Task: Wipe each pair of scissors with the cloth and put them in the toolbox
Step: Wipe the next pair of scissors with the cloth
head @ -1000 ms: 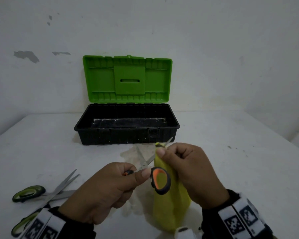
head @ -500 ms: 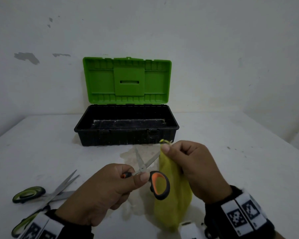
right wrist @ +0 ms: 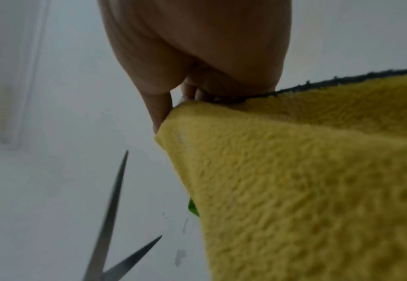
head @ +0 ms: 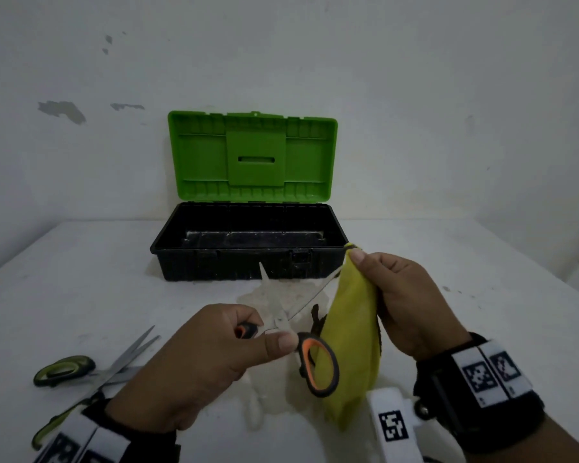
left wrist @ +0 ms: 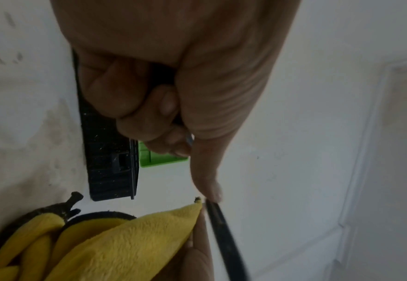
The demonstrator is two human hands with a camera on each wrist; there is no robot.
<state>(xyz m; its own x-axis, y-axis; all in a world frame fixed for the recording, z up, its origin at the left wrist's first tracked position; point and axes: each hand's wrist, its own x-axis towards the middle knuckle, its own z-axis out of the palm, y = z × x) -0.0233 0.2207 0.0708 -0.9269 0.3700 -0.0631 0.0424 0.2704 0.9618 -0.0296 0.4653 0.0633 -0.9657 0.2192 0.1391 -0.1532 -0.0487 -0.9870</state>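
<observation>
My left hand (head: 214, 355) grips one handle of the orange-and-black scissors (head: 291, 315), whose blades stand spread apart in a V above the table. The other handle loop (head: 318, 369) hangs free in front of the yellow cloth (head: 351, 335). My right hand (head: 405, 299) pinches the cloth near its top corner, just right of the right blade's tip; the rest hangs down. In the right wrist view the cloth (right wrist: 293, 180) fills the right side and the open blades (right wrist: 110, 224) show at lower left. The black toolbox (head: 244, 255) with its green lid (head: 253, 157) up stands behind.
Two pairs of green-handled scissors (head: 81, 372) lie crossed on the white table (head: 465, 329) at the lower left. A pale stain (head: 274, 295) marks the table in front of the toolbox. A white wall rises close behind the box.
My right hand has slid the cloth up and to the right along the blade to its tip. The scissor blades have spread wider apart. My left hand has stayed almost in place.
</observation>
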